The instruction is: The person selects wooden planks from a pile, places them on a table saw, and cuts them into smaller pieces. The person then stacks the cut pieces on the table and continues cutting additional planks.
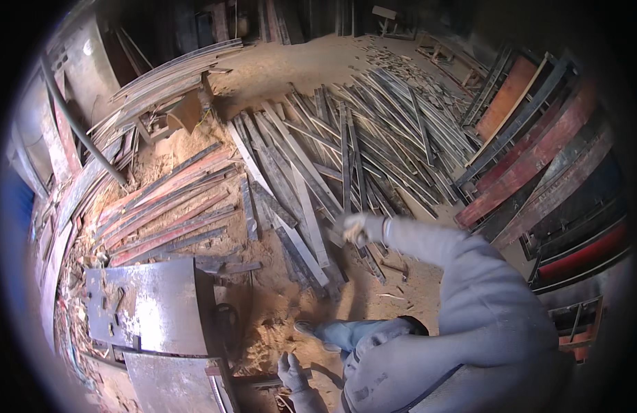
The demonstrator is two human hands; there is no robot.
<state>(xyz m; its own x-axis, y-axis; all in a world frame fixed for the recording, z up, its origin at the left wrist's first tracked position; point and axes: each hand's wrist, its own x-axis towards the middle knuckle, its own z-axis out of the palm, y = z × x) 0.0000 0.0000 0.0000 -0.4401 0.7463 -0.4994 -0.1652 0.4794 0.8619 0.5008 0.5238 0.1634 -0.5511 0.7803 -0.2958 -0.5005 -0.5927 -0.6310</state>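
Observation:
My right arm, in a grey sleeve, reaches forward over the pile of wooden strips (308,199). At its end my right hand (360,228) is curled closed, close to the near ends of long dark strips (346,151). Motion blurs it, and what its fingers hold cannot be made out. Low in the view, my left hand (291,373) is raised with its fingers stretched out and apart, holding nothing visible. It is beside the metal-topped machine table (170,385). My bent leg in blue trousers (356,334) shows between the two hands.
Another metal-topped table (143,296) stands at the left, with scraps on it. Reddish strips (174,206) lie in sawdust beyond it. A low stand (184,113) bears long boards at the back left. Wide red and dark boards (532,165) lean along the right side.

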